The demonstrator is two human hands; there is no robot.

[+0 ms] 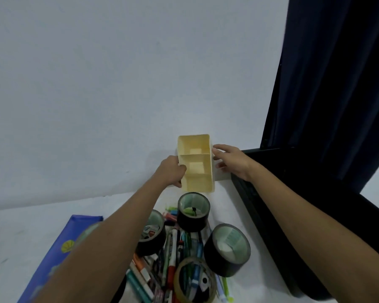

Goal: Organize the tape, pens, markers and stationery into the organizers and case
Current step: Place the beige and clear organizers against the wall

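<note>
A cream plastic organizer (195, 164) with three compartments stands at the far side of the white table, by the wall. My left hand (172, 170) grips its left wall, fingers curled over the rim. My right hand (229, 159) touches its right wall with fingers nearly straight. Nearer to me lie several tape rolls: a black one (193, 212) standing upright, another black one (228, 249) at the right, one (151, 232) partly behind my left arm, and a clear one (194, 281). Pens and markers (173, 254) are heaped between the rolls. A blue case (61, 241) lies at the left.
A black frame (271, 215) runs along the table's right edge, with a dark curtain (337, 84) above it. A pale wall (96, 84) rises right behind the organizer. A dark object (120, 290) shows at the bottom under my left arm.
</note>
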